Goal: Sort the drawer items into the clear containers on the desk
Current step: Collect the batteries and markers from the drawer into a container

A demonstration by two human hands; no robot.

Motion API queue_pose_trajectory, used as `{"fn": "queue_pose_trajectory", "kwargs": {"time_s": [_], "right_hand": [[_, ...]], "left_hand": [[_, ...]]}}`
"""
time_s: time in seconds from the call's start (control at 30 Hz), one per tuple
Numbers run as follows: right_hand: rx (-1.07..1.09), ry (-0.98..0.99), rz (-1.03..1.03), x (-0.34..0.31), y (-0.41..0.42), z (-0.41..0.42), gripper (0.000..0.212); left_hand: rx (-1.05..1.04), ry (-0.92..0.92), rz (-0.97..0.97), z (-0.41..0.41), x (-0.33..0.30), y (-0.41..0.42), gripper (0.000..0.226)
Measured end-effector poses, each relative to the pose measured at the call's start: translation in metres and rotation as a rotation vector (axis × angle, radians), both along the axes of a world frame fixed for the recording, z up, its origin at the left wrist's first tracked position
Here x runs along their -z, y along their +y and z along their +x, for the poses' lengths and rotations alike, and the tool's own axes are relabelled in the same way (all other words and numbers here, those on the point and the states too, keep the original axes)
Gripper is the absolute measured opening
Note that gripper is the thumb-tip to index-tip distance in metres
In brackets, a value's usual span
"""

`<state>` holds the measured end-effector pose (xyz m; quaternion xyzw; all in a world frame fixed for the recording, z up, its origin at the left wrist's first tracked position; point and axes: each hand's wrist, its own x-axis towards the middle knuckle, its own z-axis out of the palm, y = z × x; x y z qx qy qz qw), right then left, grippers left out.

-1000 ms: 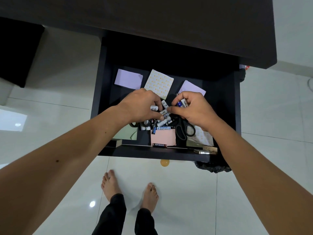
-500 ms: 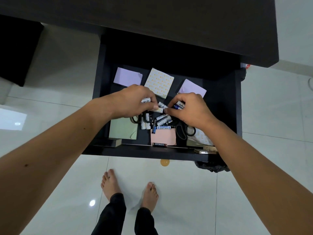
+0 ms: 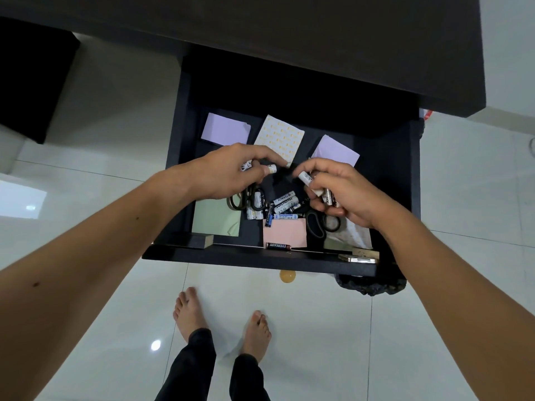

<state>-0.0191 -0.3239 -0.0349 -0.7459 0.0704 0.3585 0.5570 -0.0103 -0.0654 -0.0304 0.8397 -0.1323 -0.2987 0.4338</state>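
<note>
The dark drawer [image 3: 260, 257] stands pulled out below the desk. My left hand [image 3: 231, 175] hovers over its middle, closed on several white batteries [image 3: 271, 169]. My right hand [image 3: 341, 192] is close beside it, gripping more batteries [image 3: 305, 178]. Below the hands a pile of loose batteries [image 3: 282, 206] lies on the drawer floor. One black battery [image 3: 278, 246] rests at the front edge. Black-handled scissors [image 3: 315, 227] lie partly under my right hand, and another pair [image 3: 249, 198] under my left. No clear containers are in view.
Paper pads lie in the drawer: two lilac [image 3: 225, 131] [image 3: 335, 150], a dotted white one [image 3: 279, 138], a green one [image 3: 217, 218], a pink one [image 3: 285, 233]. The dark desk top [image 3: 318, 39] overhangs the drawer's back. My bare feet [image 3: 220, 322] stand on white floor tiles.
Both hands have lifted off the battery pile with batteries in them and drawn slightly apart. The pile below now shows between them.
</note>
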Motion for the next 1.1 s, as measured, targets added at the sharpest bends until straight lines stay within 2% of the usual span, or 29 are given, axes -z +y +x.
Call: {"fn": "queue_pose_trajectory", "kwargs": {"time_s": [0.1,0.17,0.23,0.3,0.43,0.53,0.63,0.73,0.83,0.9,1.0,1.1], "right_hand": [[-0.034,-0.067,-0.042,-0.001,-0.002,0.0,0.011],[-0.152,-0.223,-0.159,0.0,-0.003,0.0,0.022],[-0.278,-0.351,-0.285,0.002,-0.002,0.001,0.021],[-0.368,-0.398,-0.365,0.005,-0.001,-0.001,0.018],[-0.544,-0.507,-0.485,0.008,0.004,-0.003,0.025],[-0.617,-0.51,-0.544,0.011,0.006,0.001,0.029],[-0.619,-0.513,-0.544,0.01,0.006,0.001,0.027],[-0.504,-0.518,-0.479,0.004,0.001,-0.001,0.024],[-0.387,-0.471,-0.462,-0.001,-0.012,-0.003,0.019],[-0.34,-0.402,-0.37,-0.006,-0.019,-0.004,0.017],[-0.314,-0.323,-0.245,-0.012,-0.027,-0.007,0.034],[-0.247,-0.228,-0.184,-0.009,-0.031,-0.01,0.024]], "left_hand": [[-0.027,0.012,-0.009,-0.002,0.002,-0.001,0.013],[-0.045,0.009,-0.014,-0.002,0.002,-0.001,0.013],[-0.047,-0.01,-0.004,-0.001,0.003,-0.001,0.021],[-0.041,-0.023,0.029,-0.002,0.003,-0.001,0.026],[0.008,-0.063,0.107,-0.004,0.003,-0.002,0.036],[0.042,-0.041,0.084,-0.005,0.001,-0.003,0.033],[0.072,-0.015,0.045,-0.006,0.0,-0.005,0.026],[0.042,-0.063,0.055,-0.004,0.003,-0.007,0.031],[0.032,-0.141,0.143,0.0,0.007,-0.01,0.039],[0.066,-0.185,0.221,0.002,0.01,-0.013,0.044],[0.193,-0.278,0.321,0.006,0.012,-0.019,0.045],[0.259,-0.342,0.394,0.01,0.01,-0.023,0.045]]}}
